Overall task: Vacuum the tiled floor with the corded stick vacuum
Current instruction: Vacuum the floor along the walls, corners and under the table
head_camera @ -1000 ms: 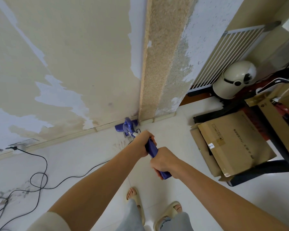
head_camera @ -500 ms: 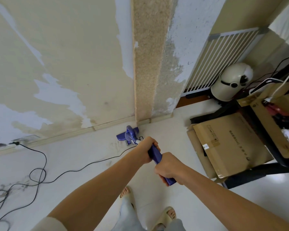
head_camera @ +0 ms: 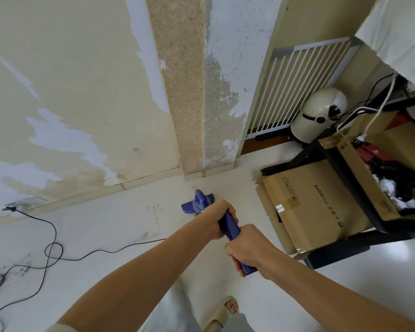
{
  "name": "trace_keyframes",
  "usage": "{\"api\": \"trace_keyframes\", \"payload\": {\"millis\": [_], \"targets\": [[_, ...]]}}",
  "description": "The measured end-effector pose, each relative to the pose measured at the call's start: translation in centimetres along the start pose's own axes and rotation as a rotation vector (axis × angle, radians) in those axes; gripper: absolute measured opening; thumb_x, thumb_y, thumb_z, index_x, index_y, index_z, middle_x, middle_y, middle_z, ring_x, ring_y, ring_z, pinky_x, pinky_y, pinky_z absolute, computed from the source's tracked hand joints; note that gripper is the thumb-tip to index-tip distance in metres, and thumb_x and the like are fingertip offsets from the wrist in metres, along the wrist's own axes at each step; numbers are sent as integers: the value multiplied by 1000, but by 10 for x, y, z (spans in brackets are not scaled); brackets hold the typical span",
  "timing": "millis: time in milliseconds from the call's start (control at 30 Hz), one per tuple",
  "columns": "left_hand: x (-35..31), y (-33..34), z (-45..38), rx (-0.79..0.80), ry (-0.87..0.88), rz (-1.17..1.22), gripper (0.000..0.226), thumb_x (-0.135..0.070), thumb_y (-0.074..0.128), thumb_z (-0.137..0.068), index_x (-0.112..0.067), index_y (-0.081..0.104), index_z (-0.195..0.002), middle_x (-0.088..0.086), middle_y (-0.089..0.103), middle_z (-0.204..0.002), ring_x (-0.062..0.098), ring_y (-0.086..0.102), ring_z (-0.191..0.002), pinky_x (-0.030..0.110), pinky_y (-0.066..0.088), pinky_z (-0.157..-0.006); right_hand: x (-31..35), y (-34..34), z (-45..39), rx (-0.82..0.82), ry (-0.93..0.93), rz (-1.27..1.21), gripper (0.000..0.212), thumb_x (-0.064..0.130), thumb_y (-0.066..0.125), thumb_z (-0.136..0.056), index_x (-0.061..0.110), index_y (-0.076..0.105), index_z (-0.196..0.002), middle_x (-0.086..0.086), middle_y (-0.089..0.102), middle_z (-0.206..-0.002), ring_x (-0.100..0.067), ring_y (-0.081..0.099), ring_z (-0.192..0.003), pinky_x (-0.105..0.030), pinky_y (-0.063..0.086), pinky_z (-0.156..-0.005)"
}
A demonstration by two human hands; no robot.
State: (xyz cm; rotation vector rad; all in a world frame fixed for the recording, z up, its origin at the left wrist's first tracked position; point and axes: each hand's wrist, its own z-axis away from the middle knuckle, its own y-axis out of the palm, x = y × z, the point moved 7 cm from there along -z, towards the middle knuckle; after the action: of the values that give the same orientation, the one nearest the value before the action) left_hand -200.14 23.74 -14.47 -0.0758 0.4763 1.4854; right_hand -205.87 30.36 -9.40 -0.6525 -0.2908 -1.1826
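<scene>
Both hands hold the purple stick vacuum (head_camera: 229, 227) by its handle: the left hand (head_camera: 217, 218) grips the upper part with fingers curled round it, and the right hand (head_camera: 246, 249) grips the lower end near the butt, fingers likewise wrapped tight. The vacuum head (head_camera: 198, 205) sits flat on the tiled floor (head_camera: 110, 224), near the skirting below the rough wall column (head_camera: 181, 92) but not touching it.

Risks noted. The black power cord (head_camera: 55, 245) runs from a wall socket (head_camera: 10, 209) at the left and lies in loose loops across the floor; a stroke to the left could run the head over it, and a step back could catch a sandalled foot (head_camera: 225, 310). A hard pull away from the socket would likely strain the plug. To the right, a flat cardboard box (head_camera: 314, 207) leans under a black frame (head_camera: 345, 248); a wide sweep could knock it. Flaking wall paint (head_camera: 58, 140) may shed more debris if the head strikes the skirting.

Materials. The vacuum is smooth moulded plastic, with a rounded motor housing over a flat, wing-shaped head. The tiles are pale and glossy, with grey smears at the far left. The column is coarse and granular; the wall beside it is peeling in patches. A domed white helmet (head_camera: 320, 113) rests beyond the box, beside a white slatted gate (head_camera: 297, 85).
</scene>
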Motion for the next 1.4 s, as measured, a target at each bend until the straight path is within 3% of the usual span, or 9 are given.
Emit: {"api": "trace_keyframes", "payload": {"millis": [233,533,767,967,1200,1400], "targets": [[-42,-1,-26,-42,18,-44,21,4,47,-83,-9,46,-66,2,45,-37,16,44,-49,24,41,-51,24,-10,-37,-31,7,-54,29,5,58,-84,5,51,-112,-5,56,-67,-8,52,-39,-19,45,-44],[-102,-5,-56,-45,-4,-119,19,2,46,-84,-8,46,-68,2,46,-35,16,44,-50,24,40,-52,75,-26,-73,-48,50,-80,30,1,53,-84,2,51,-114,-6,54,-63,-6,48,-32,-17,40,-37],[-98,-3,-54,-42,-45,-77,19,4,45,-80,-9,46,-66,2,46,-39,15,44,-30,23,40,-45,74,-31,-68,5,32,-29,31,3,53,-83,3,51,-114,-4,52,-66,-7,50,-41,-17,41,-39],[-79,19,-59,-93,3,54,20,5,47,-84,-9,46,-70,1,43,-39,12,42,-31,21,39,-47,46,-45,-76,52,11,-3,32,2,50,-82,4,49,-114,-7,54,-76,-12,52,-47,-22,43,-43],[-70,47,-64,-141,57,108,21,1,46,-89,-8,46,-70,-2,42,-38,9,40,-28,15,38,-39,27,-72,-81,110,-27,3,20,-2,45,-82,2,46,-102,-9,51,-67,-8,47,-26,-13,34,-32],[-33,73,-64,-138,61,144,22,2,48,-86,-10,44,-68,0,44,-40,10,43,-33,19,40,-42,-12,-89,-66,125,1,84,26,-2,49,-84,6,45,-109,-7,54,-75,-13,52,-46,-23,45,-42]]}}
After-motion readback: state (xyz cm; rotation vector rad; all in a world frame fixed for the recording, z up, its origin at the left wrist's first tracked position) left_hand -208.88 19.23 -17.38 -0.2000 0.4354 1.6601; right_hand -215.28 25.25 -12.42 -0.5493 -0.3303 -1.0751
